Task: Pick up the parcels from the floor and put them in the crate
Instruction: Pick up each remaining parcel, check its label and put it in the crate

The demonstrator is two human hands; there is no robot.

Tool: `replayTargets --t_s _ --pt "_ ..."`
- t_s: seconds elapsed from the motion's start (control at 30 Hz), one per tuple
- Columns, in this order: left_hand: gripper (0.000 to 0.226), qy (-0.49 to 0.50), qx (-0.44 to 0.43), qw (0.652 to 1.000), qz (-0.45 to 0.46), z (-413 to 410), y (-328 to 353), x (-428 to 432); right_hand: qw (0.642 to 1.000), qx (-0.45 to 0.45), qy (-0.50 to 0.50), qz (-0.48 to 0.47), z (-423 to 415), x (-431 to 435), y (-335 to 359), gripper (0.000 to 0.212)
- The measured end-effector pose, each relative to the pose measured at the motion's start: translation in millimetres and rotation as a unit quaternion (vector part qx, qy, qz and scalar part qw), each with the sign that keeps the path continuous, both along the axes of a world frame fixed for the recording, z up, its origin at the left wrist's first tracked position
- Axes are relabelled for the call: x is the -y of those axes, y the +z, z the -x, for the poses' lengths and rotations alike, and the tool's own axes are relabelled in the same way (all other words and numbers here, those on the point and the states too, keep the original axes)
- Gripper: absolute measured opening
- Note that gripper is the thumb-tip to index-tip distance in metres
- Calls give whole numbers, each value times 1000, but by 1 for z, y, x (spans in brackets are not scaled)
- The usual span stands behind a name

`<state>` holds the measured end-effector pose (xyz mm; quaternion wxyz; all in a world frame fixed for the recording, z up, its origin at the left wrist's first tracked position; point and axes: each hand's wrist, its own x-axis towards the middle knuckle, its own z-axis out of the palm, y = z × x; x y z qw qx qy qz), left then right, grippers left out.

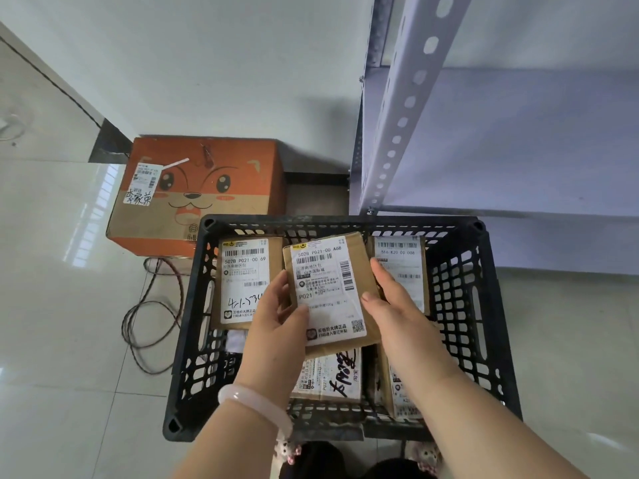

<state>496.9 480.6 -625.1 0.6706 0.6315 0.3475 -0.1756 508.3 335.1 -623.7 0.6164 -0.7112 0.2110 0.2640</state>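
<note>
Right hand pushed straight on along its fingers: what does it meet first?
Apart from the parcel that the right hand grips, probably the far wall of the crate; depth is unclear, so it might pass over the rim.

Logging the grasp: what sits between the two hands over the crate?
Head view: a labelled cardboard parcel, held at opposite edges by the left hand and right hand, over the black crate.
</note>
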Motion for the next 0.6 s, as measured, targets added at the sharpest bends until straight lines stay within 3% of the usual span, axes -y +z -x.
replayTargets --t_s 0.1,0.27,0.6 --pt "52 -2 -4 1000 5 4 -2 -3 1000 -12 -2 13 -1 6 -4 53" --pt "56 22 1 1000 10 6 -6 0 998 -9 -19 66 -1 14 -13 36" --pt "71 13 34 999 -14 3 -20 6 998 9 -35 43 -25 12 -14 28"
